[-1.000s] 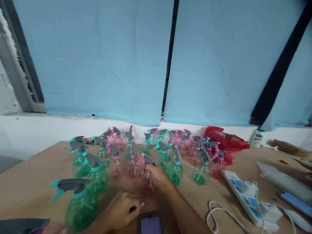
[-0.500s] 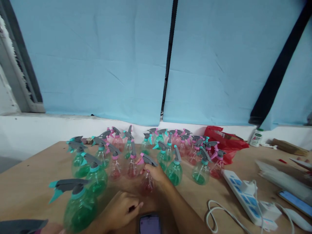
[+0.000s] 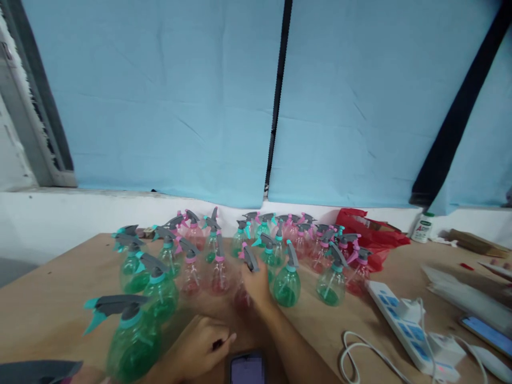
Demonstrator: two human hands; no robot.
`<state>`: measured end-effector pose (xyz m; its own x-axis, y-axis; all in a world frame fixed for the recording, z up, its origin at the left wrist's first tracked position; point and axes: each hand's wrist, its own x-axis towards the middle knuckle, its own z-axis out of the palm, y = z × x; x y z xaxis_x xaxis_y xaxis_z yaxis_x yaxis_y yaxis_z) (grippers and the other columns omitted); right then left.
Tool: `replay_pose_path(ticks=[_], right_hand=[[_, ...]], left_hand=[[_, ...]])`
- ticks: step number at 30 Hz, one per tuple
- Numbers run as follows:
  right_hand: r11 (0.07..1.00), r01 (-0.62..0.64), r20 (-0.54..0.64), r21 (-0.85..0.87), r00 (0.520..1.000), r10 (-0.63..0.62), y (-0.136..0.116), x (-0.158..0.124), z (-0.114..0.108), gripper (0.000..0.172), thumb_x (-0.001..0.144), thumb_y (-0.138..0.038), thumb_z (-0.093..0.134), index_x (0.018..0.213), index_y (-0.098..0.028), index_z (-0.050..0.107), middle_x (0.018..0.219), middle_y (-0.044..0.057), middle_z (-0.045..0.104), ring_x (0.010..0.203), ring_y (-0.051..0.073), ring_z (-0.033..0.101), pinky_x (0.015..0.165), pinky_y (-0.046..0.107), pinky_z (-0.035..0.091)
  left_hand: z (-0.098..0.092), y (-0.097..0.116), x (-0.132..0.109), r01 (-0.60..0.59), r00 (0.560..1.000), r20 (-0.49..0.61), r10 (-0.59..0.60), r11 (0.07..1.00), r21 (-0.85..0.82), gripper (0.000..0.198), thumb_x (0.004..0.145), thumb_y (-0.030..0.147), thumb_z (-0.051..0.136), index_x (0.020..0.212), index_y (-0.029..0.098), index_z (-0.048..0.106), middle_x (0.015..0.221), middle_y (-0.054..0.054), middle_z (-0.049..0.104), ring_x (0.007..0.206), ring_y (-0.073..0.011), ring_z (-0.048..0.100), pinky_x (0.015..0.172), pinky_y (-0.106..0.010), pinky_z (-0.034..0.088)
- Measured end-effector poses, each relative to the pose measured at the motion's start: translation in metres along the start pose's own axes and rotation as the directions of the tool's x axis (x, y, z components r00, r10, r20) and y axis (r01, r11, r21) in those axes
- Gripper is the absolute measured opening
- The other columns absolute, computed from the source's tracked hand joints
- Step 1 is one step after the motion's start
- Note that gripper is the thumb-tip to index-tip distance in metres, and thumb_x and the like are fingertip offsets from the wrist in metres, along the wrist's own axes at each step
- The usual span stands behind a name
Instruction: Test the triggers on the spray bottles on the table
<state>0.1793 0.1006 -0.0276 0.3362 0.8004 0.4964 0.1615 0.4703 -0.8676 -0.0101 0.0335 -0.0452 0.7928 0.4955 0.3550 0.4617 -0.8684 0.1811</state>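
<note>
My right hand (image 3: 256, 280) is wrapped round the neck of a pink spray bottle (image 3: 242, 297) with a grey trigger head. The bottle stands upright, or nearly so, on the table, its body partly covered by my fingers. Loosely curled, my left hand (image 3: 204, 341) rests on the tabletop to the left, with a dark hollow between thumb and fingers. Left of that hand stands a green spray bottle (image 3: 134, 346) with a turquoise collar. Close beyond the right hand are a pink spray bottle (image 3: 220, 274) and a green spray bottle (image 3: 286, 285).
Several more pink and green bottles crowd the wooden table (image 3: 52, 298). A phone (image 3: 247, 369) lies in front of me. To the right are a power strip (image 3: 408, 325), a white cable (image 3: 354, 346), another phone (image 3: 490, 333) and a red plastic bag (image 3: 372, 234). Another person's fingertips (image 3: 500, 262) show at the right edge.
My right hand and the pink spray bottle have shifted slightly right, and the trigger head has turned, its nozzle pointing more away from me. My left hand stays in place.
</note>
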Motion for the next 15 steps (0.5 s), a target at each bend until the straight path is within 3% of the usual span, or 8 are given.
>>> replay_pose_path(ticks=[3,7,11,15], right_hand=[[0.976,0.103,-0.034,-0.19,0.993,-0.111,0.003,-0.009,-0.001,0.059,0.08,-0.02,0.056,0.138,-0.016,0.059,0.087,0.005,0.072,0.072,0.022,0.065,0.074,0.033,0.054],[0.929,0.248,0.048,-0.275,0.969,-0.244,0.013,-0.016,-0.004,0.077,0.074,-0.012,0.053,0.151,-0.013,0.044,0.108,0.012,0.07,0.096,0.027,0.068,0.096,0.043,0.053],[0.886,0.327,0.109,-0.329,0.945,-0.308,0.026,-0.013,-0.005,0.076,0.082,-0.016,0.055,0.155,-0.011,0.035,0.136,0.02,0.058,0.13,0.032,0.056,0.116,0.053,0.041],[0.889,0.312,0.14,-0.336,0.95,-0.28,0.039,-0.009,-0.003,0.064,0.098,-0.03,0.053,0.157,-0.014,0.032,0.148,0.021,0.051,0.141,0.032,0.048,0.12,0.055,0.037]], left_hand=[[-0.001,0.001,0.0,-0.014,1.0,-0.005,0.014,1.0,-0.007,0.042,0.105,0.026,0.048,0.065,0.018,0.04,0.057,0.004,0.053,0.053,-0.0102,0.051,0.055,-0.032,0.021],[0.0,0.001,0.0,-0.03,0.999,-0.018,0.03,0.999,-0.01,0.041,0.104,0.025,0.049,0.065,0.018,0.04,0.057,0.004,0.054,0.053,-0.0101,0.049,0.054,-0.032,0.02],[0.0,0.001,0.001,-0.034,0.999,-0.021,0.034,0.999,-0.027,0.04,0.104,0.025,0.049,0.065,0.018,0.04,0.057,0.004,0.053,0.052,-0.0101,0.049,0.054,-0.031,0.02],[-0.001,0.002,0.001,-0.034,0.999,-0.022,0.034,0.999,-0.029,0.041,0.105,0.025,0.049,0.065,0.018,0.041,0.057,0.004,0.053,0.052,-0.0101,0.05,0.054,-0.031,0.02]])
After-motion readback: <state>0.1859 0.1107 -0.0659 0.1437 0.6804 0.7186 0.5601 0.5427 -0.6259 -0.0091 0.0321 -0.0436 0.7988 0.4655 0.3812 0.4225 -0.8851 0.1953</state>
